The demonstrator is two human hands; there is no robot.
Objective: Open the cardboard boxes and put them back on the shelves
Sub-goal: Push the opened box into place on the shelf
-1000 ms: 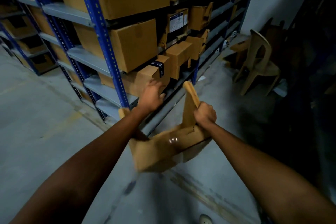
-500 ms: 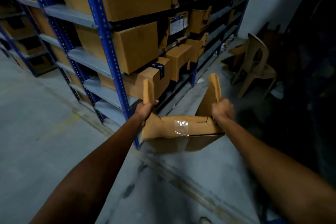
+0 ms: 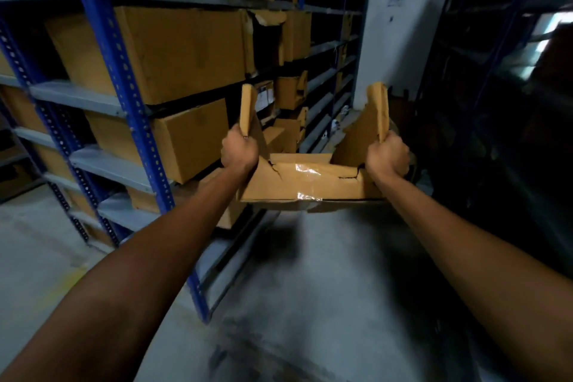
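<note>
The cardboard box (image 3: pixel 310 186) hangs above the floor (image 3: pixel 310 282), just right of the shelves (image 3: pixel 77 96), carried only by its two raised flaps. The left hand (image 3: pixel 239 150) grips the left flap (image 3: pixel 248 108), and the right hand (image 3: pixel 387 156) is clenched round the right flap (image 3: pixel 376 115). The near wall is cracked at both corners beside the tape (image 3: pixel 307 169), so the weight could tear a flap off and drop the box. Swung left, it might also catch the blue upright (image 3: pixel 117 71).
</note>
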